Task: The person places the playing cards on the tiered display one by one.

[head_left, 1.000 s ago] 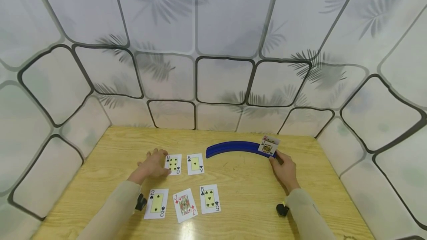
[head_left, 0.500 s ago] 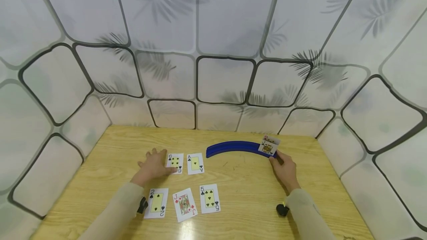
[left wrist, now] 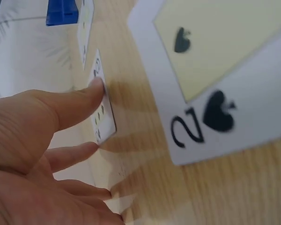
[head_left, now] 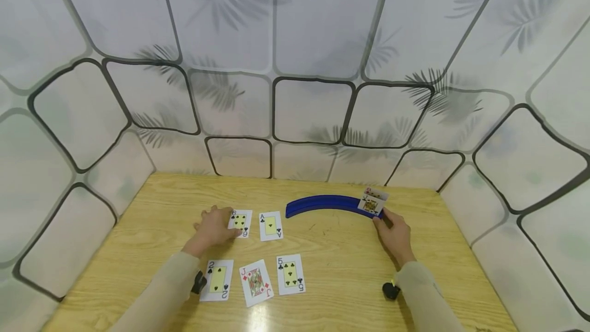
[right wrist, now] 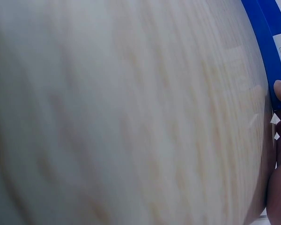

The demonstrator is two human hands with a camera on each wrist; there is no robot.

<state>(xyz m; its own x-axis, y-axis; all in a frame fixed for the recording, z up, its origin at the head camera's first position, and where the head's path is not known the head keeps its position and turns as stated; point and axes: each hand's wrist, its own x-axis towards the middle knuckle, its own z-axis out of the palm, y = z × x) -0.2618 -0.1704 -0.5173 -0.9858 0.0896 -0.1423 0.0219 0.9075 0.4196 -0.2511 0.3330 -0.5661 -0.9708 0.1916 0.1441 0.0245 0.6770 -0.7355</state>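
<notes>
My left hand (head_left: 213, 230) is spread over a black six (head_left: 241, 218) at the left of the table. In the left wrist view its thumb (left wrist: 91, 93) lies on the card's face, and a fingertip touches the near corner. The other fingers stretch out fairly straight. At the right, my right hand (head_left: 397, 235) grips the end of a curved blue card holder (head_left: 324, 201), thumb in front; its other fingers are mostly hidden. Two overlapping cards stand in the holder there, a face card (head_left: 370, 205) in front and a card with red markings (head_left: 375, 192) behind.
An ace of clubs (head_left: 271, 226) lies beside the six. Nearer lie a two of spades (head_left: 217, 281), a jack of diamonds (head_left: 256, 283) and a five of clubs (head_left: 291, 274). Patterned walls (head_left: 304, 111) enclose the wooden table (head_left: 341, 270) at the back and sides.
My left thumb has moved farther onto the six, then back slightly. The six has shifted slightly right, then left and away from me. My right hand and the holder stay in place.
</notes>
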